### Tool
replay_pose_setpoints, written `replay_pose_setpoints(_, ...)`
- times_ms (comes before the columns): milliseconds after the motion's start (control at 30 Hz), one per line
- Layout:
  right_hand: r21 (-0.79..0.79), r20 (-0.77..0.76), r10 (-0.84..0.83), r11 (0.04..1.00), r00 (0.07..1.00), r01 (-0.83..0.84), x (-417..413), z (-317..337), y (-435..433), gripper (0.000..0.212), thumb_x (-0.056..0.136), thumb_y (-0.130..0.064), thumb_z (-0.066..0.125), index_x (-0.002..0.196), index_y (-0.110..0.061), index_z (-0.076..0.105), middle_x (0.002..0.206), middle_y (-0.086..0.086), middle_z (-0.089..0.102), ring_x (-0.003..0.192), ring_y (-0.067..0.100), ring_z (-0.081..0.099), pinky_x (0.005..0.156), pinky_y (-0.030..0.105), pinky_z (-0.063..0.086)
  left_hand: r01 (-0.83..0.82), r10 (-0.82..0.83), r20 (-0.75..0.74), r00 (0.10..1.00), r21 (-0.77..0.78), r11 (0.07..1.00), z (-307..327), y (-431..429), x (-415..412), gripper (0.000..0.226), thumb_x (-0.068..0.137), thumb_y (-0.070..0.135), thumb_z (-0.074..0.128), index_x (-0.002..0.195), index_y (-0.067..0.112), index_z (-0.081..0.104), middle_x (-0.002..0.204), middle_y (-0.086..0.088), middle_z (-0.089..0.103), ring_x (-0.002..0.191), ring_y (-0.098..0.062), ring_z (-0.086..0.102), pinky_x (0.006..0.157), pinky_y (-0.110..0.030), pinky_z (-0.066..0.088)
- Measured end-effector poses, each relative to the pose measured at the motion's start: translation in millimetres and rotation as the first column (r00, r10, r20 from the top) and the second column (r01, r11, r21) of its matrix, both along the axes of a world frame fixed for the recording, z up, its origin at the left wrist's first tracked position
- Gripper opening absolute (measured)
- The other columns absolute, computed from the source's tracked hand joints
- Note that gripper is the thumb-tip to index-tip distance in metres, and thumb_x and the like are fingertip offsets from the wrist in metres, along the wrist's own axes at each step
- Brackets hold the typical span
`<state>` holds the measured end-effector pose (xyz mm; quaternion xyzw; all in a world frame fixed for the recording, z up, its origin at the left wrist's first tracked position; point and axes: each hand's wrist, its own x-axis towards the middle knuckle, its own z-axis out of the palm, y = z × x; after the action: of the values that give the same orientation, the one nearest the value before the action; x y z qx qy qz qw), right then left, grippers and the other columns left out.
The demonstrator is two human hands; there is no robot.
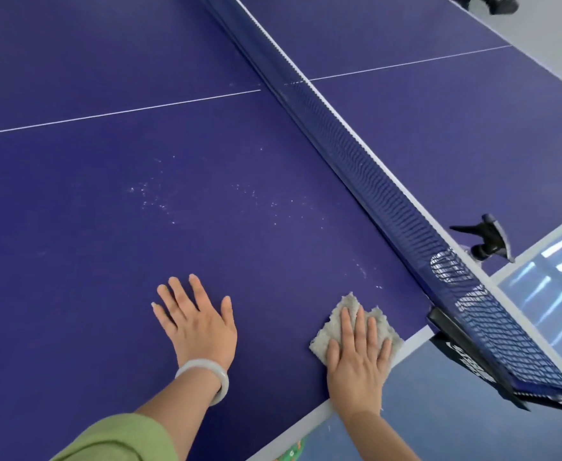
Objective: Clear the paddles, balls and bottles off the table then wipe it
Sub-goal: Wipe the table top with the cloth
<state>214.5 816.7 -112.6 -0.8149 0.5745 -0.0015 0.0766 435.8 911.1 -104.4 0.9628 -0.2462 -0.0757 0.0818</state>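
The blue ping-pong table (106,211) fills the view, and no paddles, balls or bottles show on it. My right hand (359,354) presses flat, fingers straight, on a grey fuzzy cloth (339,314) near the table's side edge, close to the net post. My left hand (196,321) rests flat on the bare surface to the left of the cloth, fingers spread, a pale bangle on its wrist. White specks (153,197) dot the surface ahead of both hands.
The dark blue net (356,154) runs diagonally from top centre to its clamp (465,344) at the lower right. A black net-clamp part (487,239) sits beyond the net. The white table edge (316,414) borders blue floor (456,410) at the lower right.
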Motion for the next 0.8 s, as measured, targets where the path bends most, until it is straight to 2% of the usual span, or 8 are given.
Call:
replay_pose_setpoints(100, 0.054, -0.041, -0.043, 0.998, 0.998, 0.046, -14, 1, -51, 0.062, 0.092, -0.051, -0.001, 0.153, -0.040, -0.004, 0.164, -0.010, 0.000, 0.150, 0.012, -0.010, 0.120, 0.050, -0.008, -0.011, 0.010, 0.003, 1.000, 0.019, 1.000, 1, -3, -2, 0.072, 0.096, 0.047, 0.029, 0.153, 0.002, 0.023, 0.158, -0.028, 0.016, 0.148, -0.044, 0.008, 0.120, -0.057, 0.004)
replay_pose_setpoints(200, 0.045, -0.034, -0.048, 0.998, 0.998, 0.050, -11, 5, -64, 0.063, 0.093, -0.050, 0.000, 0.154, -0.038, -0.001, 0.164, -0.009, 0.002, 0.150, 0.014, -0.008, 0.120, 0.051, -0.007, -0.019, 0.018, 0.014, 1.000, 0.045, 0.999, -1, -2, -3, 0.070, 0.097, 0.044, 0.029, 0.152, 0.002, 0.023, 0.158, -0.028, 0.016, 0.148, -0.044, 0.007, 0.120, -0.057, 0.004)
replay_pose_setpoints(367, -0.012, -0.034, 0.287, 0.958, 0.957, -0.288, -29, 11, -56, 0.057, 0.098, -0.042, 0.022, 0.155, -0.034, 0.017, 0.162, -0.010, 0.015, 0.151, 0.016, 0.009, 0.119, 0.055, 0.009, -0.025, 0.023, 0.049, 0.999, 0.048, 0.999, -2, -3, -3, 0.069, 0.096, 0.042, 0.033, 0.151, 0.001, 0.025, 0.157, -0.029, 0.019, 0.147, -0.045, 0.009, 0.120, -0.058, 0.007)
replay_pose_setpoints(500, -0.005, -0.062, 0.137, 0.990, 0.989, -0.138, -41, 7, -90, 0.059, 0.096, -0.047, 0.020, 0.154, -0.037, 0.017, 0.161, -0.009, 0.018, 0.150, 0.016, 0.011, 0.118, 0.059, 0.002, -0.027, 0.023, 0.073, 0.997, 0.049, 0.998, -3, -3, -3, 0.068, 0.097, 0.040, 0.035, 0.151, 0.000, 0.026, 0.155, -0.030, 0.021, 0.147, -0.045, 0.011, 0.119, -0.060, 0.010)
replay_pose_setpoints(567, 0.016, -0.073, 0.032, 0.999, 0.997, -0.031, -34, 6, -113, 0.062, 0.094, -0.051, 0.013, 0.154, -0.039, 0.006, 0.162, -0.011, 0.010, 0.151, 0.016, 0.004, 0.118, 0.059, -0.006, -0.030, 0.026, 0.093, 0.995, 0.048, 0.998, -4, -4, -4, 0.063, 0.100, 0.039, 0.031, 0.150, 0.000, 0.027, 0.155, -0.031, 0.023, 0.147, -0.046, 0.012, 0.119, -0.059, 0.009)
replay_pose_setpoints(667, 0.081, -0.096, -0.042, 0.995, 0.994, 0.050, -4, 10, -145, 0.060, 0.094, -0.051, 0.007, 0.151, -0.042, -0.012, 0.162, -0.014, -0.010, 0.149, 0.013, -0.015, 0.117, 0.057, -0.013, -0.029, 0.024, 0.105, 0.994, 0.048, 0.998, -6, -4, -4, 0.070, 0.097, 0.045, 0.021, 0.149, -0.001, 0.031, 0.153, -0.031, 0.025, 0.146, -0.046, 0.014, 0.119, -0.059, 0.009)
replay_pose_setpoints(733, 0.093, -0.076, 0.019, 0.996, 0.997, -0.012, 27, 13, -155, 0.059, 0.096, -0.048, 0.007, 0.151, -0.041, -0.013, 0.162, -0.013, -0.013, 0.149, 0.014, -0.017, 0.117, 0.057, -0.013, -0.028, 0.023, 0.108, 0.994, 0.045, 0.999, -5, -4, -4, 0.071, 0.096, 0.046, 0.021, 0.148, -0.001, 0.032, 0.153, -0.032, 0.026, 0.146, -0.047, 0.015, 0.119, -0.060, 0.011)
replay_pose_setpoints(800, 0.093, -0.038, 0.176, 0.981, 0.984, -0.172, 58, 16, -153, 0.063, 0.092, -0.050, 0.001, 0.153, -0.039, -0.009, 0.160, -0.014, -0.015, 0.149, 0.014, -0.016, 0.116, 0.056, -0.015, -0.031, 0.027, 0.121, 0.992, 0.033, 0.999, -5, -5, -3, 0.072, 0.096, 0.046, 0.022, 0.148, -0.002, 0.033, 0.152, -0.032, 0.027, 0.145, -0.047, 0.016, 0.118, -0.061, 0.013)
